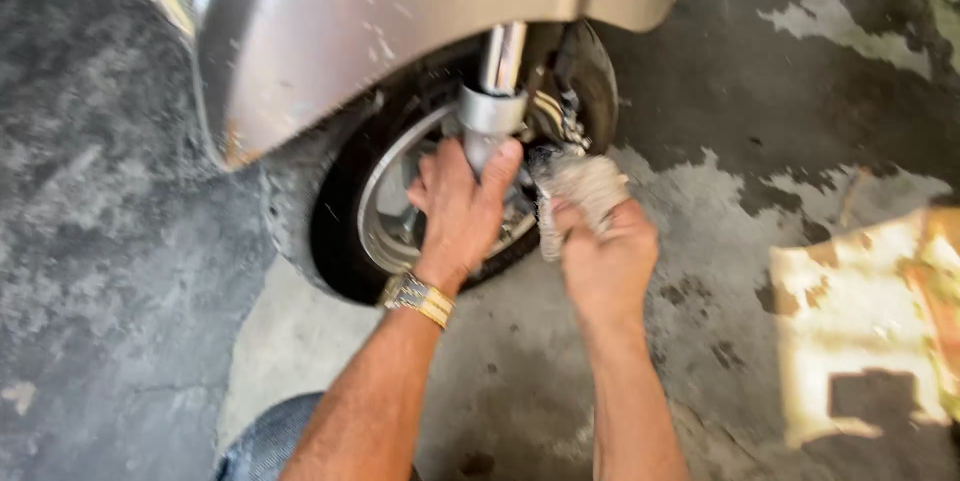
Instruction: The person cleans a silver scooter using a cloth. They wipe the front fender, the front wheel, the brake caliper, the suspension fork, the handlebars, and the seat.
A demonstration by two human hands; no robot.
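A denim-clad knee [265, 441] shows at the bottom edge, with both forearms reaching up from it over stained concrete floor [500, 341]. The left hand [462, 206], a gold and silver watch [418, 298] on its wrist, is wrapped around the lower end of the chrome fork leg [492, 111], fingers curled behind it and thumb up the front. Just beside it, the right hand [605, 256] is closed on a dirty grey rag [582, 191], pressing the cloth against the dark parts by the wheel hub, right of the fork. The two hands are near each other but not touching.

Behind them stands the small front wheel [345, 231], black tyre around a silver rim, resting on the floor. The beige fender [400, 11] overhangs the tyre closely, leaving only a narrow gap above the hands. Open floor lies to the left and behind the wheel; to the right, a pale, rust-stained flat sheet [860, 311] lies well apart from the hands.
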